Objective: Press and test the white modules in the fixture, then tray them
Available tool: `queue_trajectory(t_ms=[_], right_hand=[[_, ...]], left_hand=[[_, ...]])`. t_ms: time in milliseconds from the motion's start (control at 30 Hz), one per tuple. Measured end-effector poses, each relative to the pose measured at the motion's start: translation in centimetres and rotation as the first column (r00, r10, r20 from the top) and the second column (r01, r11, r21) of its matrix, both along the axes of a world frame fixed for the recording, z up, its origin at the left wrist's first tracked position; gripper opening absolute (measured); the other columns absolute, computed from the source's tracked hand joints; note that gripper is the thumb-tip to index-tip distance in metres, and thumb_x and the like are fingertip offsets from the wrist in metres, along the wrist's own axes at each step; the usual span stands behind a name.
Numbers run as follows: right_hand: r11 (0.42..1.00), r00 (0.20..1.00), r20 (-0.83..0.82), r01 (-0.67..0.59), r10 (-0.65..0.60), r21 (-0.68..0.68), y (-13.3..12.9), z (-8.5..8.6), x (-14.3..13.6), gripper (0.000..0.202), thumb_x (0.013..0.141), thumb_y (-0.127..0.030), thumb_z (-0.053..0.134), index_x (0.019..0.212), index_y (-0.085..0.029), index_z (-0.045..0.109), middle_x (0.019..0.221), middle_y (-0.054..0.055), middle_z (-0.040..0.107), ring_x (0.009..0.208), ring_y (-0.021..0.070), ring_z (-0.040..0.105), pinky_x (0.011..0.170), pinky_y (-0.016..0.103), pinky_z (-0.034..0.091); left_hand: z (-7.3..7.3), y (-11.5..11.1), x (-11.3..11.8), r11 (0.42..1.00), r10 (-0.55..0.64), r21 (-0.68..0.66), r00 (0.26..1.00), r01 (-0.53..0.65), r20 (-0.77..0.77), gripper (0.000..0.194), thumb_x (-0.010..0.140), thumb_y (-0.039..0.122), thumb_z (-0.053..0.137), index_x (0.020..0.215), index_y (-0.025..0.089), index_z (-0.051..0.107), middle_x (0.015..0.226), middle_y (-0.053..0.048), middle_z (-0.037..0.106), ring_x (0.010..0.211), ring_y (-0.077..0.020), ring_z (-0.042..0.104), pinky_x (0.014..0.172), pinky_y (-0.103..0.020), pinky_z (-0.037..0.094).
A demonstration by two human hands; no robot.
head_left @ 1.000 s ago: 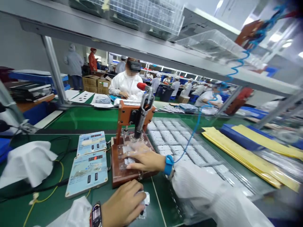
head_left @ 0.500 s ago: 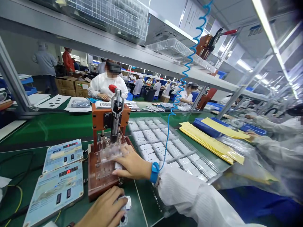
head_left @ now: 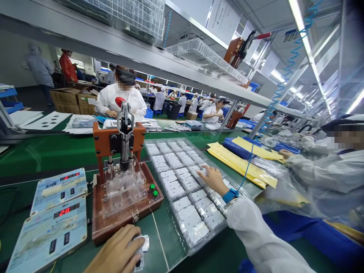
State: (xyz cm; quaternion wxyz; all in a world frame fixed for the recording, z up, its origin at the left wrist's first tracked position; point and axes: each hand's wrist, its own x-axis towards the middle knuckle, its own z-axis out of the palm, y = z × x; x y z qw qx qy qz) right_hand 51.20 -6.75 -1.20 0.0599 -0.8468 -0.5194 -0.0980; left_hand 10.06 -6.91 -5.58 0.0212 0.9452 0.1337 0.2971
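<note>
Clamp fixture (head_left: 99, 141) as landmark. Left hand (head_left: 115, 251) in front of it, fingers over a small white part (head_left: 145, 243) on the bench; grip cannot be told. Right hand (head_left: 214, 179) well apart, over the clear tray (head_left: 182, 248) right of fixture, fingers extended at white pieces (head_left: 180, 208); pinch unclear. Two display boxes (head_left: 57, 231) left of fixture.

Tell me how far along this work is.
Done: unclear; the tray holds many white parts, finished or waiting. In hand: the left hand rests on a loose part by the fixture; the right hand is at the tray. Remaining: perhaps that loose part.
</note>
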Motion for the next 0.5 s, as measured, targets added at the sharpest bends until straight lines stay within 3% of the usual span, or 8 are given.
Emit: queue_trajectory(t_ms=[167,300,400,500], right_hand=[[0.992,0.995,-0.101,-0.024,0.011,-0.126,-0.4,0.2,1.1,0.051,0.088,-0.054,0.041,0.119,-0.017,0.058,0.114,0.015,0.060,0.105,0.0347,0.052,0.085,0.045,0.040],[0.973,0.967,-0.220,-0.167,0.130,-0.158,-0.1,1.1,1.6,0.054,0.090,-0.053,0.031,0.126,-0.019,0.052,0.131,0.010,0.052,0.113,0.0305,0.049,0.095,0.042,0.038],[0.935,0.921,-0.315,-0.297,0.228,-0.193,0.2,1.6,2.0,0.053,0.090,-0.053,0.031,0.121,-0.019,0.057,0.125,0.006,0.058,0.111,0.0248,0.053,0.094,0.032,0.041],[0.918,0.907,-0.346,-0.329,0.242,-0.222,0.5,1.9,2.6,0.050,0.087,-0.055,0.036,0.106,-0.019,0.066,0.109,0.006,0.066,0.099,0.0234,0.060,0.084,0.029,0.047]], left_hand=[[0.2,0.1,0.1,1.000,-0.009,0.008,1.000,0.008,0.028,0.030,0.092,0.033,0.045,0.120,0.027,0.053,0.106,-0.001,0.066,0.093,-0.0148,0.063,0.080,-0.017,0.051],[-0.1,0.2,0.0,1.000,0.010,-0.006,1.000,-0.010,0.015,0.032,0.091,0.035,0.047,0.122,0.030,0.053,0.108,0.000,0.067,0.094,-0.0154,0.064,0.080,-0.018,0.052],[-0.2,0.1,0.0,0.999,0.026,-0.033,0.999,-0.027,-0.029,0.034,0.089,0.035,0.051,0.123,0.032,0.052,0.111,0.001,0.066,0.096,-0.0163,0.064,0.082,-0.019,0.052],[-0.1,0.1,0.0,0.999,0.018,-0.048,1.000,-0.019,-0.024,0.033,0.090,0.034,0.051,0.123,0.033,0.053,0.113,0.001,0.065,0.098,-0.0172,0.064,0.084,-0.020,0.051]])
